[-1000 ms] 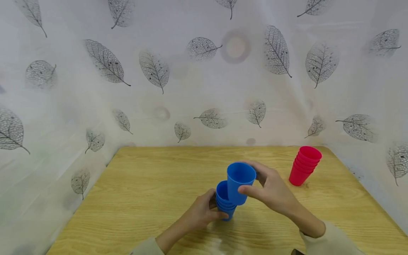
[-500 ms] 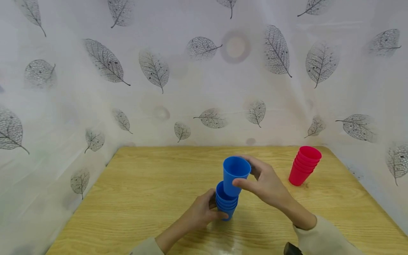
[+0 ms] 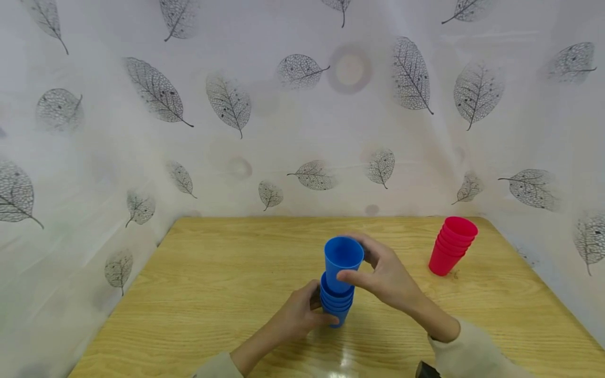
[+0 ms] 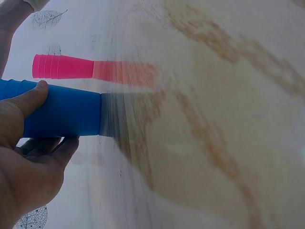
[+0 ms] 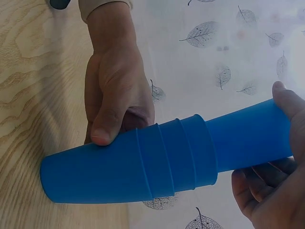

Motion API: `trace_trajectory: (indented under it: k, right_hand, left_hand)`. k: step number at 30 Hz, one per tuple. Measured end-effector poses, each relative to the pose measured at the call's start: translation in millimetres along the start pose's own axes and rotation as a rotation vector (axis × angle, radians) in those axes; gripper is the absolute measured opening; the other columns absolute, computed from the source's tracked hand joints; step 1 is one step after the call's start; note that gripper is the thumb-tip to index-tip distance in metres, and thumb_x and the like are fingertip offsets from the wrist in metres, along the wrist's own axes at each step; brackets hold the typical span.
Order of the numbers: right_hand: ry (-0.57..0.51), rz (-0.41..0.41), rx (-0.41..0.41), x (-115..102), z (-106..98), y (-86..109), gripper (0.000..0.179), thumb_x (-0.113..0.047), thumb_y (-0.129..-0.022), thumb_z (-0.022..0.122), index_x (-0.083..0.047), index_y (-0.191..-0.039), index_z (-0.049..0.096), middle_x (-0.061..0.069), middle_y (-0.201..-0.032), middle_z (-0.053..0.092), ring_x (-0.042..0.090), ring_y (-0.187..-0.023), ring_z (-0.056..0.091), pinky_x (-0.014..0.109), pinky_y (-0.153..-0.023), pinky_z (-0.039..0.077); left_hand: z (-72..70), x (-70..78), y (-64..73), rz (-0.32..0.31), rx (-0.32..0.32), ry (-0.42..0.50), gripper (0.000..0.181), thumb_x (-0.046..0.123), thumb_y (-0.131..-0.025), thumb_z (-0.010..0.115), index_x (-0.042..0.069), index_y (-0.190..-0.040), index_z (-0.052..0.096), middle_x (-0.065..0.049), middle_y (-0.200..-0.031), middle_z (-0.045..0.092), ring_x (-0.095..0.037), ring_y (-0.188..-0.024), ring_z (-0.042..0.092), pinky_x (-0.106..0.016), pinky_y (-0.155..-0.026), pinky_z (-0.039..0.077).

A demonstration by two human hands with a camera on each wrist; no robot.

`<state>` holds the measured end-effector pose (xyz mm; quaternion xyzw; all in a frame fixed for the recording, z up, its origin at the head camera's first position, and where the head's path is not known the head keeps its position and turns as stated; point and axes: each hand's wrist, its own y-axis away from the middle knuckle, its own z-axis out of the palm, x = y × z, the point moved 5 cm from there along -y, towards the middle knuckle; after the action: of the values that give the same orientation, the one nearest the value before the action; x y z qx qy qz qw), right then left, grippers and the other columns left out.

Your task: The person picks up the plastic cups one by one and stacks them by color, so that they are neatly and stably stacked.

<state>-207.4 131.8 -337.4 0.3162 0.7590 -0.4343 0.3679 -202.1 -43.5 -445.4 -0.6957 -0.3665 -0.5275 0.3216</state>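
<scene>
On the wooden table stands a nested stack of blue plastic cups (image 3: 336, 303), upright. My left hand (image 3: 299, 314) grips the stack low down, its thumb across the near side; the left wrist view shows the thumb and fingers round the lowest cup (image 4: 71, 112). Above it, my right hand (image 3: 385, 273) holds one more blue cup (image 3: 344, 254) by its side, thumb in front and fingers behind. The bottom of this cup is hidden inside the stack's top cup. In the right wrist view the held cup (image 5: 250, 136) sits partway into the stack, its wall still showing above the rims.
A nested stack of red cups (image 3: 452, 247) stands at the back right of the wooden table (image 3: 227, 262). Behind and at the sides hangs a pale sheet (image 3: 264, 115) printed with grey leaves. A small dark object (image 3: 427, 370) shows by the right sleeve.
My right hand has moved left with its blue cup, from beside and above the stack to over it, then lowered it into the top. The left hand and the red cups have stayed put.
</scene>
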Motion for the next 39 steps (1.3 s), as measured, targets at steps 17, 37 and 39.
trace_trajectory:
  k: [17,37,39]
  right_hand:
    - [0.024,0.037,0.0,15,9,7.3,0.059,-0.018,-0.09,0.082,-0.005,-0.142,0.056,0.007,-0.132,0.067,0.024,-0.118,0.066,0.032,-0.101,0.054]
    - [0.024,0.06,-0.019,27,11,15.3,0.059,-0.015,-0.091,0.082,-0.007,-0.143,0.055,0.005,-0.133,0.066,0.025,-0.122,0.063,0.032,-0.104,0.051]
    - [0.034,0.052,-0.02,27,11,16.1,0.06,-0.015,-0.091,0.082,-0.008,-0.143,0.056,0.005,-0.134,0.066,0.025,-0.121,0.063,0.031,-0.101,0.053]
  left_hand:
    - [0.6,-1.0,0.6,-0.038,0.008,0.001,0.066,0.003,-0.089,0.081,0.0,-0.145,0.046,-0.018,-0.14,0.06,-0.033,-0.131,0.058,-0.041,-0.11,0.049]
    - [0.5,1.5,1.8,-0.005,0.01,0.009,0.064,0.002,-0.088,0.081,-0.002,-0.143,0.048,-0.018,-0.139,0.061,-0.032,-0.13,0.059,-0.036,-0.109,0.049]
    - [0.6,1.4,1.9,-0.002,0.011,0.01,0.064,0.002,-0.088,0.081,-0.002,-0.143,0.048,-0.018,-0.139,0.061,-0.032,-0.131,0.059,-0.036,-0.109,0.049]
